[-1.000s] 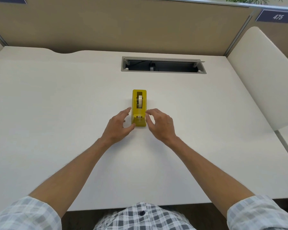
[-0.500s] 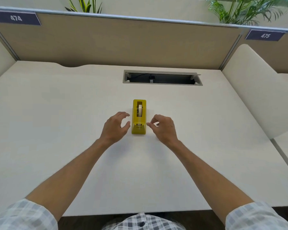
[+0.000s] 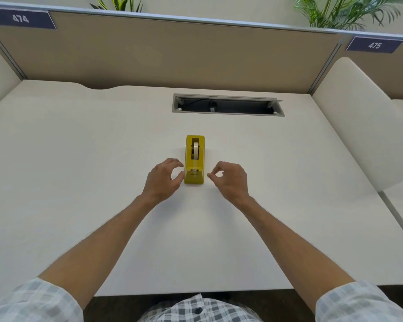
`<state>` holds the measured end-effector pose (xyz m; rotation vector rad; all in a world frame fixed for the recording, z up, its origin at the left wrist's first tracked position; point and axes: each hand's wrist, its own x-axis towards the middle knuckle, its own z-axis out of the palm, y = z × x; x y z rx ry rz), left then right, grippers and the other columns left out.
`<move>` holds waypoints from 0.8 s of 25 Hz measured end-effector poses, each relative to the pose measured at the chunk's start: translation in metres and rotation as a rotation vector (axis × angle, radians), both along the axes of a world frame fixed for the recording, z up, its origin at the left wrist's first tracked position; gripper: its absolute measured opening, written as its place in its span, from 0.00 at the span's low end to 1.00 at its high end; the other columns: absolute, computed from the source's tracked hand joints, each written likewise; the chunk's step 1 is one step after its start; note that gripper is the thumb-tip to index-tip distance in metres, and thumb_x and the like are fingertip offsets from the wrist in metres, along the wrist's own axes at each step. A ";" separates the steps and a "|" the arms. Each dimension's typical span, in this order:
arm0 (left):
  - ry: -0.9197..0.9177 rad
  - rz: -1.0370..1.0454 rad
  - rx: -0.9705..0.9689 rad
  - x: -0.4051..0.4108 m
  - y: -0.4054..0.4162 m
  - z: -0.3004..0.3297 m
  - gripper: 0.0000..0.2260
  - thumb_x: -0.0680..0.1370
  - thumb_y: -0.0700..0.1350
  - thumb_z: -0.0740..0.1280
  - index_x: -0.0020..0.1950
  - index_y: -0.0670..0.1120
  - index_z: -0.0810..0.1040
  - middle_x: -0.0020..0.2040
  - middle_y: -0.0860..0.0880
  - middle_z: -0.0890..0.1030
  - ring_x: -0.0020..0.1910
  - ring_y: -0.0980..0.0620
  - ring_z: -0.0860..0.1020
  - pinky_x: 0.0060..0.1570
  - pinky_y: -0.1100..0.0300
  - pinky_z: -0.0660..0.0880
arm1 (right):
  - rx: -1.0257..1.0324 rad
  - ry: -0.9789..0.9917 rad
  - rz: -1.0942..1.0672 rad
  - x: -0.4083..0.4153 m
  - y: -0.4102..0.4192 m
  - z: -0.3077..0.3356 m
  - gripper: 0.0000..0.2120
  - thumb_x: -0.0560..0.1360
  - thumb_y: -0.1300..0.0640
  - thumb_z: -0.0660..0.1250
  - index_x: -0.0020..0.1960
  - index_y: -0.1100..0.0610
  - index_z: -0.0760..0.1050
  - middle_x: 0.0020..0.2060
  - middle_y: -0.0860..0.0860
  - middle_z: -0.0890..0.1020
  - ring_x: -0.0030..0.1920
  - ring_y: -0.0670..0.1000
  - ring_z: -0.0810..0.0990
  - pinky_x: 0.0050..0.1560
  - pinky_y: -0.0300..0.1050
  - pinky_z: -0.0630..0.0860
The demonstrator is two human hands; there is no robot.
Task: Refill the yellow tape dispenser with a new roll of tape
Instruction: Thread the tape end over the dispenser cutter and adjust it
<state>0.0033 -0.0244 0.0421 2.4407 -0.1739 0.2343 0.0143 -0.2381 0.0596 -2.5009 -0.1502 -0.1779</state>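
Note:
The yellow tape dispenser (image 3: 194, 160) stands lengthwise on the white desk (image 3: 79, 170), its cutter end toward me. A pale roll of tape (image 3: 195, 150) sits in its slot. My left hand (image 3: 163, 178) is just left of the dispenser's near end, fingers curled and apart, thumb tip at or almost on its side. My right hand (image 3: 229, 178) is a little to the right of the dispenser, not touching it, fingers loosely curled with thumb and forefinger close together. Neither hand holds anything.
An open cable slot (image 3: 227, 105) lies in the desk behind the dispenser. A beige partition (image 3: 172, 52) closes off the back, with a curved side panel (image 3: 363, 122) on the right. Plants show above the partition.
Both hands have drawn back from the dispenser's near end; the right hand has moved farther right and curled. The camera has tilted up, showing more of the partition. The dispenser has stayed put.

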 end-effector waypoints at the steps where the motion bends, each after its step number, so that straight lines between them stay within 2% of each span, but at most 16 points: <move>1: 0.002 -0.002 0.002 0.000 0.000 0.000 0.12 0.78 0.47 0.66 0.58 0.45 0.81 0.59 0.50 0.81 0.53 0.50 0.80 0.50 0.48 0.80 | 0.011 0.009 -0.005 0.000 -0.001 0.000 0.07 0.72 0.52 0.75 0.40 0.54 0.80 0.39 0.48 0.85 0.41 0.50 0.82 0.42 0.44 0.74; 5: 0.013 0.001 0.002 0.000 -0.001 -0.003 0.11 0.77 0.47 0.66 0.57 0.45 0.81 0.58 0.51 0.81 0.53 0.50 0.80 0.49 0.49 0.80 | 0.109 0.035 0.021 -0.003 -0.008 -0.003 0.10 0.71 0.53 0.76 0.39 0.57 0.78 0.37 0.48 0.83 0.40 0.51 0.82 0.46 0.53 0.80; 8: 0.017 -0.003 0.005 -0.002 -0.001 -0.004 0.10 0.77 0.47 0.66 0.56 0.46 0.81 0.58 0.51 0.81 0.51 0.50 0.80 0.49 0.49 0.80 | 0.209 0.068 0.021 -0.004 -0.016 -0.007 0.08 0.72 0.52 0.76 0.40 0.57 0.83 0.38 0.49 0.85 0.36 0.50 0.81 0.47 0.53 0.79; 10: 0.018 0.000 0.007 -0.005 -0.001 -0.005 0.10 0.77 0.47 0.66 0.56 0.45 0.81 0.57 0.51 0.81 0.51 0.50 0.80 0.49 0.49 0.80 | 0.232 0.050 -0.001 -0.007 -0.023 -0.008 0.08 0.73 0.53 0.74 0.42 0.57 0.84 0.40 0.49 0.87 0.38 0.48 0.82 0.48 0.53 0.79; 14: 0.037 0.020 0.026 -0.011 0.001 -0.007 0.10 0.77 0.47 0.66 0.55 0.46 0.81 0.58 0.51 0.81 0.51 0.49 0.80 0.49 0.50 0.79 | 0.121 -0.003 -0.085 -0.013 -0.039 -0.009 0.08 0.74 0.50 0.73 0.43 0.55 0.83 0.42 0.46 0.86 0.45 0.48 0.84 0.50 0.50 0.78; 17: 0.039 0.037 0.059 -0.015 0.003 -0.011 0.09 0.77 0.47 0.67 0.55 0.47 0.81 0.59 0.52 0.81 0.49 0.49 0.80 0.46 0.56 0.76 | 0.049 0.009 -0.118 -0.018 -0.052 -0.014 0.09 0.72 0.47 0.73 0.44 0.52 0.80 0.42 0.44 0.85 0.47 0.47 0.83 0.49 0.46 0.77; 20: 0.038 0.050 0.090 -0.018 0.005 -0.015 0.10 0.77 0.47 0.66 0.55 0.46 0.81 0.59 0.52 0.80 0.53 0.50 0.79 0.47 0.58 0.73 | 0.004 0.075 -0.029 -0.024 -0.056 -0.021 0.16 0.69 0.45 0.74 0.52 0.52 0.78 0.49 0.45 0.84 0.50 0.49 0.81 0.50 0.47 0.76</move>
